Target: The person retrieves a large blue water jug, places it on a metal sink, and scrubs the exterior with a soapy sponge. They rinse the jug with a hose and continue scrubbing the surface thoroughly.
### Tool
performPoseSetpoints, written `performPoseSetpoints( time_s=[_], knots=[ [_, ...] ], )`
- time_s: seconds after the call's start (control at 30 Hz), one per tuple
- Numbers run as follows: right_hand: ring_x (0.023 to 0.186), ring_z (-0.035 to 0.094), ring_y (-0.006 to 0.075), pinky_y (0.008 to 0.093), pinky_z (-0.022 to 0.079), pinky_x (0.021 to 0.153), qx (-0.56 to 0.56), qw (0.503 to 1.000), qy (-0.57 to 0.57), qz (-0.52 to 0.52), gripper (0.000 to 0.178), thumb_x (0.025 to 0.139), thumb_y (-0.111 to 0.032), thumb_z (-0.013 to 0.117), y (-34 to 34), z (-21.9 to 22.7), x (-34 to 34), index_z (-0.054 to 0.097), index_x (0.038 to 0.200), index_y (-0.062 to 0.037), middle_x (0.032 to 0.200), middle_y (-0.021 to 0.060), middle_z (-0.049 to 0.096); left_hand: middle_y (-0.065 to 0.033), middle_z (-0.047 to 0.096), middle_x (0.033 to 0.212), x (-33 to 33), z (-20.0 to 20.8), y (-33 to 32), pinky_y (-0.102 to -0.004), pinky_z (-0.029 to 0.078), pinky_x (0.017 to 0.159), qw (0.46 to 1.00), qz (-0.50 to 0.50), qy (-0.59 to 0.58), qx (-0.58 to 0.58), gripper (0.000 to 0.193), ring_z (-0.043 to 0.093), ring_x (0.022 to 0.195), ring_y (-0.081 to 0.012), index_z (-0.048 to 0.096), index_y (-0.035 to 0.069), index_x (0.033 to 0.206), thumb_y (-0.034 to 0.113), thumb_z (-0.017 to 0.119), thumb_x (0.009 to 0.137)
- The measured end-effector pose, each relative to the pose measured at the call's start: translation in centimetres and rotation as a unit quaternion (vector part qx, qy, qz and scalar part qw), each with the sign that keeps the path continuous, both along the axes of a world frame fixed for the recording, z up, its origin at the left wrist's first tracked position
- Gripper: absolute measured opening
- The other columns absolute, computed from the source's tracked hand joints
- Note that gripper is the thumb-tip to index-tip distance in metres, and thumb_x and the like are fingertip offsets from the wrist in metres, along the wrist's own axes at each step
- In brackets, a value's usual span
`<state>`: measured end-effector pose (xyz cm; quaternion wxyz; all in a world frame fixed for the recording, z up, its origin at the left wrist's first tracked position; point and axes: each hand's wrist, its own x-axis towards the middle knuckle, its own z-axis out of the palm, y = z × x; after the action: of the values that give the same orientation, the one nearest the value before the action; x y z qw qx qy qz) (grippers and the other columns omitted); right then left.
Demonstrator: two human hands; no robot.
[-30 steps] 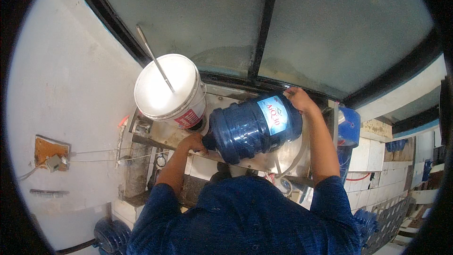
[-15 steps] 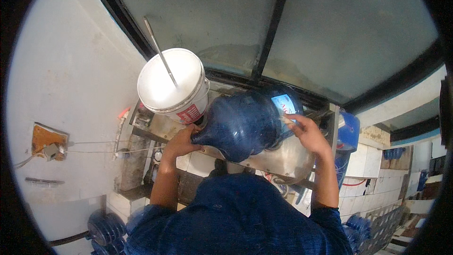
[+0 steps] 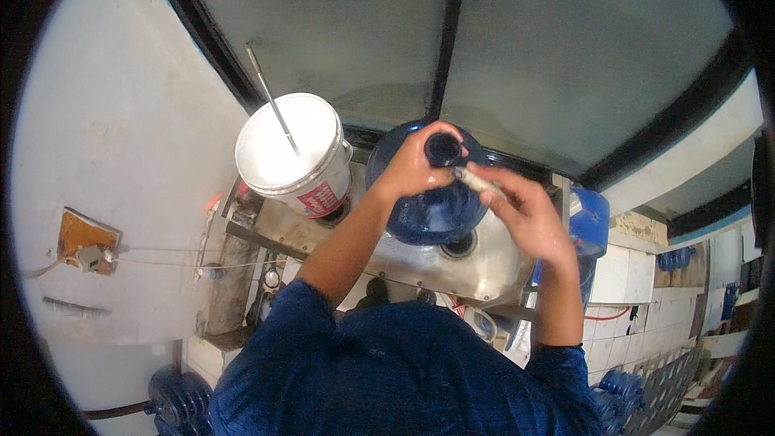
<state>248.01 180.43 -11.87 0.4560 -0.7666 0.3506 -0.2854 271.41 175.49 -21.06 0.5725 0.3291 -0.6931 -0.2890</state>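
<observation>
A large blue translucent water jug [image 3: 428, 218] stands upright on the steel counter [image 3: 492, 274], its round mouth pointing up at me. My left hand [image 3: 416, 165] is wrapped around the jug's neck. Held in my right hand [image 3: 525, 210] is a small whitish elongated piece [image 3: 482, 184], its tip touching or very close to the neck's right side. What kind of thing this piece is, I cannot make out. Left of the jug sits a white bucket [image 3: 319, 186] with a metal rod [image 3: 273, 98] standing in its white contents.
A dark round drain-like opening [image 3: 460, 245] lies in the counter by the jug. Behind rises a frosted window with dark frames [image 3: 448, 40]. Another blue container [image 3: 589, 222] is off to the right. More blue jugs [image 3: 179, 396] lie low at the left.
The jug has gone from lying on its side, neck toward the left, to standing upright. My left hand has moved up and right with the neck; my right hand has shifted from the label to the neck.
</observation>
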Motion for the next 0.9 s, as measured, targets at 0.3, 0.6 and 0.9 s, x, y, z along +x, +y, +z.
performPoseSetpoints(
  time_s=[0.3,0.6,0.9],
  knots=[
    [0.121,0.065,0.0298,0.0353,0.046,0.103,-0.103,0.994,-0.017,-0.041,0.038,0.099,-0.013,0.061,-3.6,-1.3,1.5,0.062,0.134,-0.0015,0.131,0.0222,0.066,-0.0132,0.072,0.092,-8.5,-0.2,-2.0,-0.0328,0.055,0.079,0.899,0.400,0.086,0.154,0.045,0.068,0.089,-0.0162,0.060,0.005,0.116,0.000,0.081,0.076],
    [0.126,0.060,0.0234,0.0347,0.044,0.107,0.017,0.996,-0.033,0.082,0.039,0.101,-0.016,0.062,-1.7,-5.6,1.0,0.059,0.137,-0.0032,0.138,0.0150,0.064,-0.0279,0.049,0.148,2.2,-7.3,3.3,-0.0465,0.031,0.120,0.858,0.321,-0.379,0.127,0.105,0.040,0.144,-0.0407,0.042,-0.010,0.146,0.057,0.079,0.074],
    [0.074,0.051,0.0074,0.0238,0.047,0.072,0.170,0.984,-0.051,-0.017,0.038,0.102,-0.016,0.062,-2.2,-11.7,-3.9,0.060,0.140,-0.0119,0.097,-0.0006,0.065,-0.0262,0.043,0.154,2.6,-5.8,8.0,-0.0474,0.026,0.122,0.882,0.363,-0.271,0.130,0.098,0.032,0.149,-0.0404,0.044,-0.003,0.148,0.062,0.074,0.081]
  ],
)
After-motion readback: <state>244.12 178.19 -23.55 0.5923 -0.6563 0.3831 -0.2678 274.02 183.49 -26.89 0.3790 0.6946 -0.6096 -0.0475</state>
